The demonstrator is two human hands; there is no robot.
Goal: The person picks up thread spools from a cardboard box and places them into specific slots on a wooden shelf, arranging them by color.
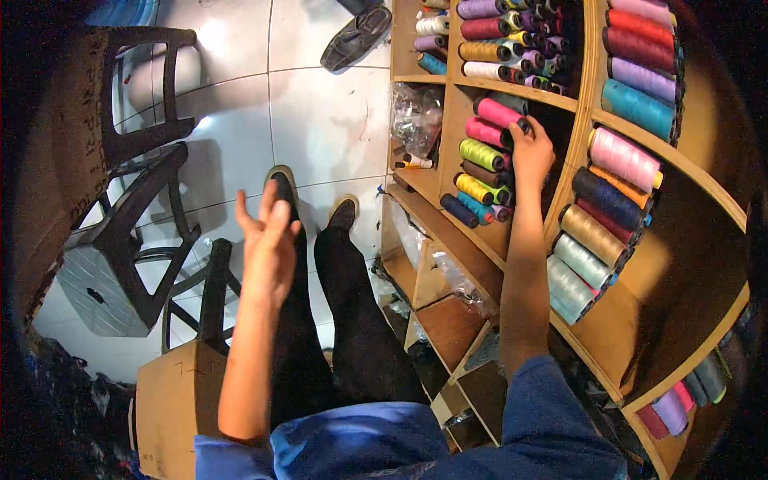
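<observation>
My right hand reaches into a compartment of the wooden shelf and grips the end of a hot pink thread spool. Just below it lies a second pink spool, then a lime green spool, a brown spool, a yellow spool and a dark navy spool, stacked on their sides. Over the floor, away from the shelf, my left hand is raised with its fingers spread and nothing in it.
Further compartments of the wooden shelf hold many spools, including a light pink spool on the right. At left stand dark plastic stools and a cardboard box. A loose shoe lies on the white tiled floor.
</observation>
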